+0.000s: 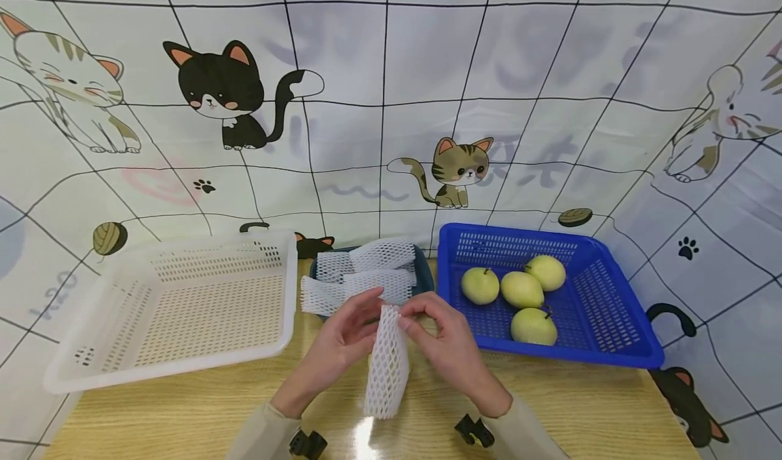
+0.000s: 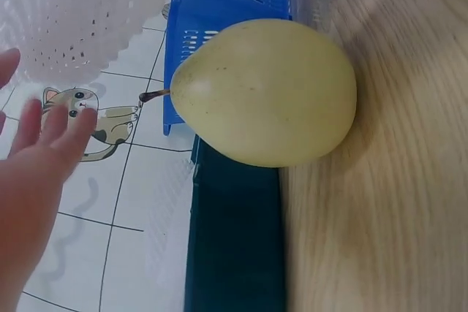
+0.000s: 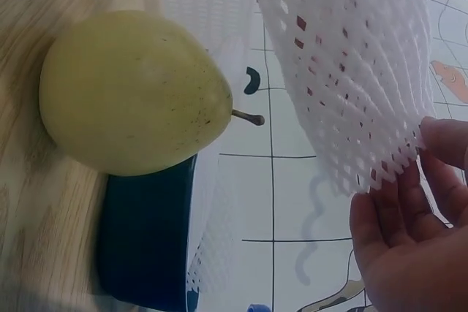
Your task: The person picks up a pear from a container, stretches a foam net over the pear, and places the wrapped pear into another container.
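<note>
A white foam mesh sleeve [image 1: 387,372] hangs between the two hands, above the table. The right hand [image 1: 444,334] pinches its upper edge between thumb and fingers, also seen at the rim of the sleeve [image 3: 351,71] in the right wrist view. Beside the sleeve's left side, the left hand [image 1: 344,334] has its fingers loosely extended, not gripping it. Below stands a pale yellow pear [image 2: 270,93] on the table, stem up; in the head view the sleeve hides most of it.
More foam sleeves [image 1: 379,280] lie in a dark green box [image 1: 423,270] behind the hands. To the right, a blue basket [image 1: 586,351] holds several pears [image 1: 522,290]. A white basket [image 1: 201,317] stands left on the wooden table [image 1: 201,412], and a cat-print sheet [image 1: 348,127] rises behind.
</note>
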Motion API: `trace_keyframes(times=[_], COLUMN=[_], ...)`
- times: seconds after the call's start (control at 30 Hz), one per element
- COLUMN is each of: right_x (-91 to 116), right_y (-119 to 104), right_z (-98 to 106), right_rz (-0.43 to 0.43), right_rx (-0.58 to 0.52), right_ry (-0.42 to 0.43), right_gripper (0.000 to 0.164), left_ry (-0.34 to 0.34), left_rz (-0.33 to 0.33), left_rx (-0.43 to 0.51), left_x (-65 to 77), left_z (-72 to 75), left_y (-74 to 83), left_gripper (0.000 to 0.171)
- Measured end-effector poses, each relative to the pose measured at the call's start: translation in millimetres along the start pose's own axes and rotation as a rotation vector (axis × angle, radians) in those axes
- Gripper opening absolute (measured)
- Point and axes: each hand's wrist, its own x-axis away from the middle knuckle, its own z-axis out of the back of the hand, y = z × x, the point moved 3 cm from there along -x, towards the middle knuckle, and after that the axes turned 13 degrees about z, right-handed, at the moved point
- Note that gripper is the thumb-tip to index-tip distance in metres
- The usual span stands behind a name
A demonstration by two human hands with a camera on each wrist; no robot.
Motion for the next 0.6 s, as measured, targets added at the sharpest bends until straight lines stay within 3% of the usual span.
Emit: trace_keyframes(times=[0.23,0.43,0.6], right_x=[1.2,2.3,4.0], right_y=[-3.4,-6.1,-4.3], right_z=[-2.7,-3.6,-1.6], right_rz=[0.015,0.06,0.092], right_rx=[0.017,0.085,-0.055], right_ry=[-0.017,0.03,0.069], right_gripper=[0.011,0.014,0.013], left_ry=[0.031,0.162,0.25], left_rz=[-0.017,0.042,0.091], left_rx=[-0.097,-0.189,-0.236], left_x=[-1.2,0.4,2.4], left_z=[-4.3,-8.4,-6.2], left_y=[5.3,8.9,8.3], left_gripper=[0.064,0.049,0.025])
